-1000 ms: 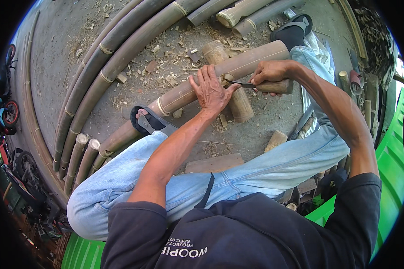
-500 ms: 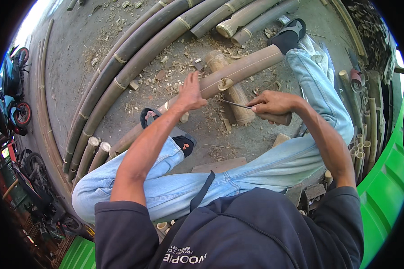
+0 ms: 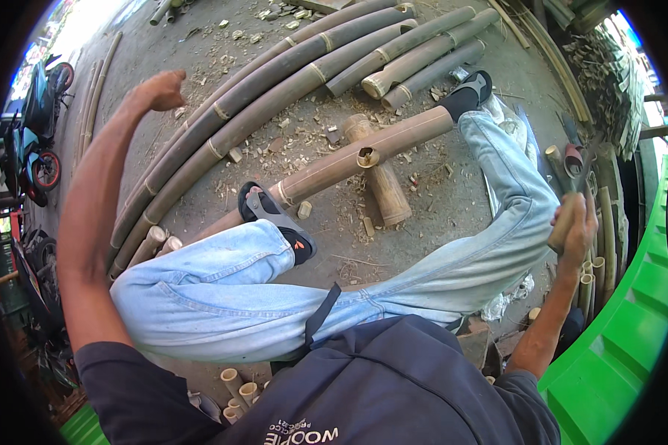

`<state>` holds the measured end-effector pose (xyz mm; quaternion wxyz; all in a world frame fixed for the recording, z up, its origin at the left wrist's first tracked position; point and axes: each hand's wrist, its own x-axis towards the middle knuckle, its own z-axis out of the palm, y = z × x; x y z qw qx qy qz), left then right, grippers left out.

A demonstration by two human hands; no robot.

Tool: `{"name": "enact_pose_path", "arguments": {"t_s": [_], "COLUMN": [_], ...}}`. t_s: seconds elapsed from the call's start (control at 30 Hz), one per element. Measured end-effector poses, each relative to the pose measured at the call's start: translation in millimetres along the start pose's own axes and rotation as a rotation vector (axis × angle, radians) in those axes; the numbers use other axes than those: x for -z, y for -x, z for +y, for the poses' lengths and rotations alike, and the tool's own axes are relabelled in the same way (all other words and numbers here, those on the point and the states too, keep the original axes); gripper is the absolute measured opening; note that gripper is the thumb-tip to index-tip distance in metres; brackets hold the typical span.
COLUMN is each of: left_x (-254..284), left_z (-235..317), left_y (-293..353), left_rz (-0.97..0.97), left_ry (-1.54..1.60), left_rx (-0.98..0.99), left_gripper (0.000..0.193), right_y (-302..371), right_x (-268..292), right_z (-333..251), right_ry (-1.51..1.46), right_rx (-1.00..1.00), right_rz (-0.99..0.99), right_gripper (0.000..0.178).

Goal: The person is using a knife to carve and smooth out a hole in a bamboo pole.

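In front of me a long brown bamboo pole [image 3: 323, 176] lies slantwise across a short, thick bamboo piece [image 3: 387, 196]. A notched hole [image 3: 367, 157] with pale cut edges opens in the pole's upper side, above the crossing. My sandalled feet rest at the pole, one on each side of the hole. My left hand [image 3: 159, 90] is raised at the far left, away from the pole, its fingers curled in with nothing seen in them. Over by my right knee, my right hand [image 3: 580, 230] grips the thick wooden handle of a knife [image 3: 565, 222], its narrow blade pointing up and away.
Several long bamboo poles [image 3: 274, 104] lie in a curved row beyond the work. Wood chips [image 3: 304, 144] litter the ground. Motorbikes [image 3: 41, 170] stand at the left. Upright bamboo tubes [image 3: 588, 278] and a green ribbed panel [image 3: 623, 334] border the right.
My left hand has left the pole and swung up to the left. My right hand has carried the knife from beside the hole out to the right, turning its blade upward.
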<state>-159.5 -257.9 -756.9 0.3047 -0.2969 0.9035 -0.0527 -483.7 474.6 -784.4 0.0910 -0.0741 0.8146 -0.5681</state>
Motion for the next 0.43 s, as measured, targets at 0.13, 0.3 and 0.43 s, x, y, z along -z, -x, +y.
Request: {"name": "enact_pose_path", "arguments": {"t_s": [0.13,0.3,0.43], "left_x": [50.1,19.5,-50.1], "left_z": [1.7,28.4,28.8], "left_y": [69.7,86.5,106.9], "left_rz": [0.055,0.074,-0.155], "left_ry": [0.064,0.148,0.215], "left_rx": [0.052,-0.018,-0.084], "left_gripper": [0.065,0.068,0.071], "right_y": [-17.4,23.9,136.5], "right_x": [75.0,129.5,98.6], "right_z": [88.2,266.8,309.9], "right_ry": [-0.027,-0.292,-0.200], "right_rx": [-0.126,-0.417,-0.424], "right_rz": [0.231,0.266,0.078], "right_gripper": [0.026,0.044,0.060]}}
